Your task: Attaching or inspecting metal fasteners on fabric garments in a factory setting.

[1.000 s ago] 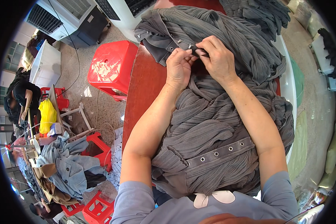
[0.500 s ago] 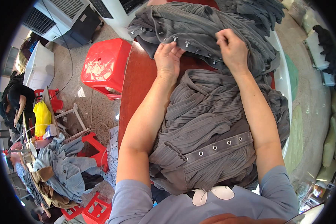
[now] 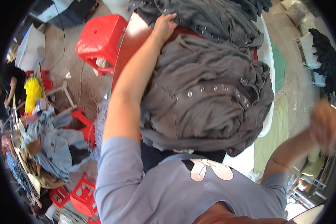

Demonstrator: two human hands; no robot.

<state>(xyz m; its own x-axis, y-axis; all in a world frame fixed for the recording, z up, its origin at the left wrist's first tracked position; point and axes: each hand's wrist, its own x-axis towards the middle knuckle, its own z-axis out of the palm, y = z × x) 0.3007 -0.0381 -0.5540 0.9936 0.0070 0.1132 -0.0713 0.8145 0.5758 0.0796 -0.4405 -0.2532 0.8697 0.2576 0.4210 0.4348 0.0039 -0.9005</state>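
My left hand [image 3: 165,27] is at the near edge of a dark grey garment [image 3: 220,20] at the far end of the table, its fingertips closed on the fabric. Small metal fasteners run along that edge. Out to the right, away from the cloth, my right hand [image 3: 324,125] is smeared by motion, so its fingers cannot be made out. Directly before me lies a rumpled pile of grey ribbed garments [image 3: 201,112]. A band with several metal-ringed holes crosses its top.
The red table [image 3: 132,44] shows along its left edge, with a red stool [image 3: 100,35] beside it. A white rim [image 3: 267,119] borders the pile on the right. Blue clothes [image 3: 52,138] lie heaped at left, where a person in black [image 3: 12,84] bends over.
My right hand has left the far garment and swung out to the right. The left stays at the garment's edge. The whole view has shifted, and the near pile looks bunched differently.
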